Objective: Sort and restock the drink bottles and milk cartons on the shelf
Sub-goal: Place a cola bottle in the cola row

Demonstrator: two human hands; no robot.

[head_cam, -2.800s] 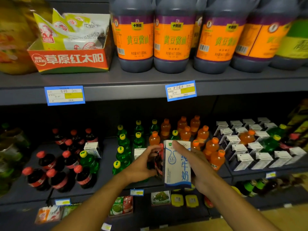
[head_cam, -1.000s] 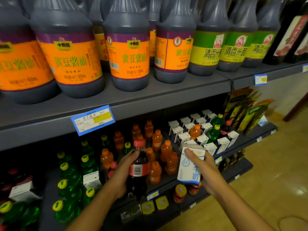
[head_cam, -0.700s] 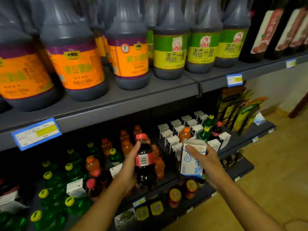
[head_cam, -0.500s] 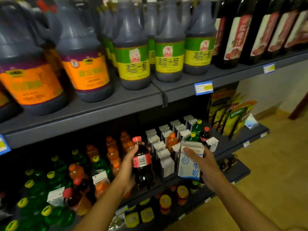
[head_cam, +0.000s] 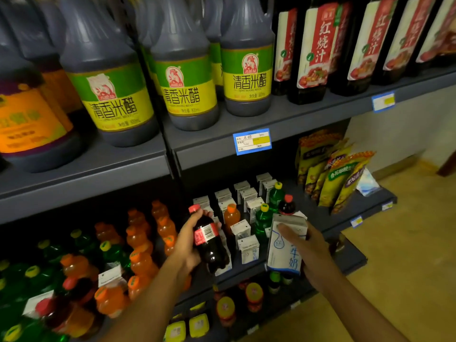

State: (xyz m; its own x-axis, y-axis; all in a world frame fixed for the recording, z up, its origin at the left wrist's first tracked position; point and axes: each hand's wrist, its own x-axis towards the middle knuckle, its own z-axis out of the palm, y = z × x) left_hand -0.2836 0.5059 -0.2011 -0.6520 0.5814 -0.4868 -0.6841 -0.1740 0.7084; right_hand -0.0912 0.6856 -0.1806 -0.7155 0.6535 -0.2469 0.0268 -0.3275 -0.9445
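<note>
The view has swung right to the carton rows [head_cam: 243,193]. The right hand [head_cam: 312,253] still clamps the milk carton [head_cam: 283,253] at the shelf [head_cam: 345,218] front, probably bound there; the left hand [head_cam: 185,245] grips the cola [head_cam: 209,243].

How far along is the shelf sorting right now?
Done: most milk cartons already stand grouped on the right section. In hand: the left hand holds a cola bottle, the right hand a milk carton, neither placed yet. Left: an orange bottle and green bottles stand among the cartons, and a stray carton sits among the orange bottles.
</note>
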